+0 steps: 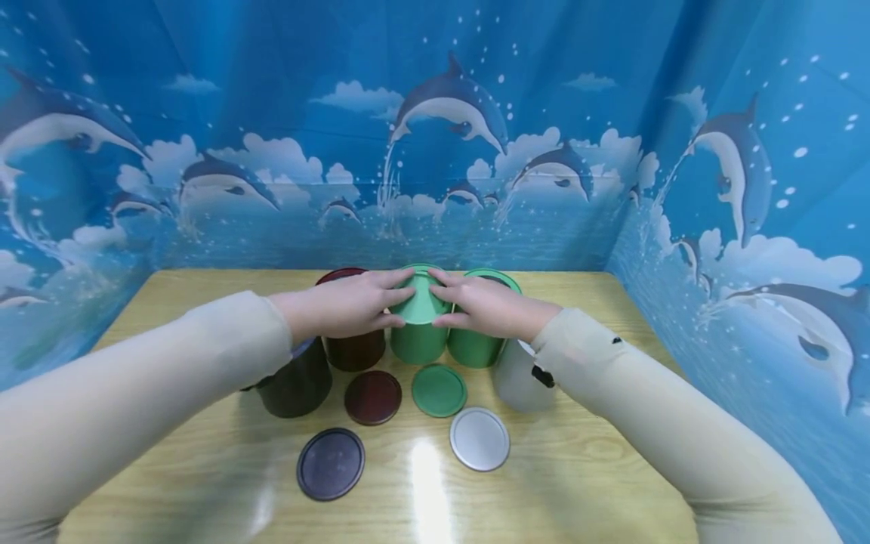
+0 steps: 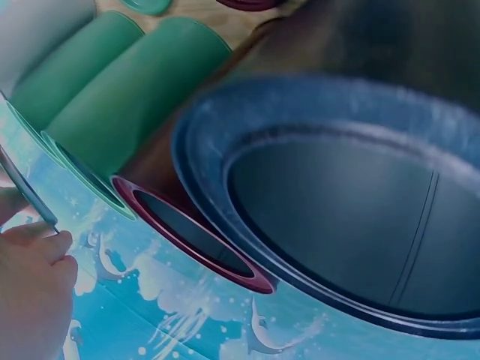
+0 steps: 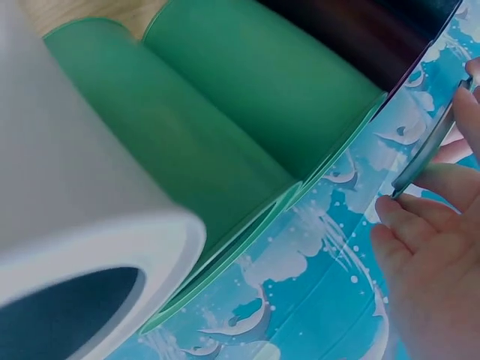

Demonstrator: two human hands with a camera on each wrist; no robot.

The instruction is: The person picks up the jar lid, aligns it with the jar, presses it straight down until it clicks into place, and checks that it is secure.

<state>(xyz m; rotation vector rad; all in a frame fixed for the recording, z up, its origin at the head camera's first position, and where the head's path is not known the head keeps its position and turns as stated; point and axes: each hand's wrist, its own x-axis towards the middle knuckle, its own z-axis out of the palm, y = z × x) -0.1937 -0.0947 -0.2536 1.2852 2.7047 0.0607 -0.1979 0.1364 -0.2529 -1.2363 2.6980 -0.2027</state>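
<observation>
A green lid (image 1: 421,302) sits tilted on top of the middle green can (image 1: 416,344), in the row of open cans at the back of the table. My left hand (image 1: 401,300) pinches the lid's left edge and my right hand (image 1: 438,300) pinches its right edge, fingers on top and thumbs at the side. In the left wrist view the left hand (image 2: 37,262) holds the lid (image 2: 26,191), seen edge-on. The right wrist view shows the right hand (image 3: 427,217) with fingertips on the lid's rim (image 3: 429,146).
Beside the middle can stand a second green can (image 1: 476,347), a dark red can (image 1: 353,349), a black can (image 1: 295,385) and a white can (image 1: 518,378). Loose lids lie in front: dark red (image 1: 372,397), green (image 1: 439,390), silver (image 1: 479,438), black (image 1: 330,463). Blue dolphin-print walls surround the wooden table (image 1: 578,468).
</observation>
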